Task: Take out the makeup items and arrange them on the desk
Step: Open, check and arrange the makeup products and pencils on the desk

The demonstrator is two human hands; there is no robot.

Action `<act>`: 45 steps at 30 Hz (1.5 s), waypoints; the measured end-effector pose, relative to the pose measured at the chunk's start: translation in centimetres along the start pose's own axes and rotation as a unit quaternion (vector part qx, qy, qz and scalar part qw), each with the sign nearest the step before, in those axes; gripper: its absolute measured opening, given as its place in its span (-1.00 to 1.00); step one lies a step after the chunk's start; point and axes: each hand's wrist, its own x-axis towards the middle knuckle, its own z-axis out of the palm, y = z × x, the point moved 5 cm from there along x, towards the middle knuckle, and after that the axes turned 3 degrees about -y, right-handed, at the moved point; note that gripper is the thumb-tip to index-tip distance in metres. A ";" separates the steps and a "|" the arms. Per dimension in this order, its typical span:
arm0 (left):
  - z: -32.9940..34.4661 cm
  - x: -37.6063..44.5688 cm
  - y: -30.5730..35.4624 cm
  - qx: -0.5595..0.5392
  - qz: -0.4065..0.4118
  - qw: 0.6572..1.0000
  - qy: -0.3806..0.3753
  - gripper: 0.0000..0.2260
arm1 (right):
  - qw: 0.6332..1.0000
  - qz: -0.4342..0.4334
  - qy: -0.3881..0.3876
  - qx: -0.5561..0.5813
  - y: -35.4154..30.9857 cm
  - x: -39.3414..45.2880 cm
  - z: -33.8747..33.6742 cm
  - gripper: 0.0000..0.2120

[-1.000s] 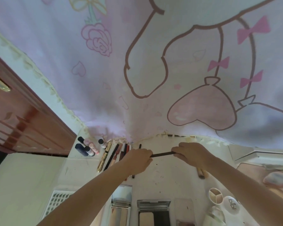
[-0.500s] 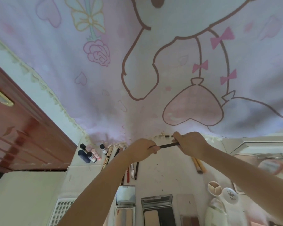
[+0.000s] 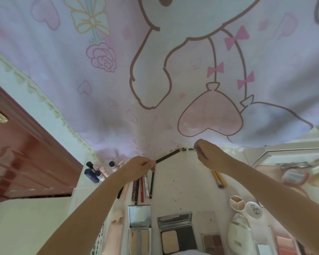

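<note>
My left hand [image 3: 138, 167] grips the lower end of a thin dark makeup pencil [image 3: 168, 155], which slants up to the right over the white desk [image 3: 182, 184]. Its pale tip shows bare near the curtain hem. My right hand [image 3: 208, 156] pinches a small dark cap [image 3: 191, 149] just right of that tip, a short gap away. A row of pencils and lip liners [image 3: 143, 184] lies on the desk under my left hand. Small capped bottles [image 3: 98, 172] stand to its left.
Two brushes [image 3: 218, 178] lie under my right forearm. Open compacts [image 3: 139, 223] [image 3: 176, 232], an eyeshadow palette [image 3: 212, 240], a round compact [image 3: 237, 202], a white pouch [image 3: 239, 230] and a blush palette [image 3: 284, 245] line the near edge. A cartoon curtain [image 3: 155, 70] hangs behind; a wooden door [image 3: 26, 162] stands left.
Both hands held the pencil close together before. Now my right hand has pulled away to the right with the cap, and the pencil's tip is bare.
</note>
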 end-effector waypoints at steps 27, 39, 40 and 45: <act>3.9 1.4 -2.0 -0.077 -0.043 0.993 -0.084 -0.77 | 0.988 -0.095 -0.061 -0.105 -0.2 3.2 3.8 -0.72; 7.3 5.5 -4.8 0.133 -0.081 0.984 -0.090 -0.69 | 0.954 -0.160 -0.131 -0.219 1.6 9.3 11.1 -0.71; 7.3 6.1 -5.0 0.139 -0.093 0.982 -0.091 -0.68 | 0.956 -0.148 -0.136 -0.213 1.3 9.8 11.5 -0.72; 7.9 7.9 -6.1 0.147 -0.131 0.976 -0.090 -0.67 | 0.950 -0.153 -0.156 -0.224 0.8 11.9 13.1 -0.70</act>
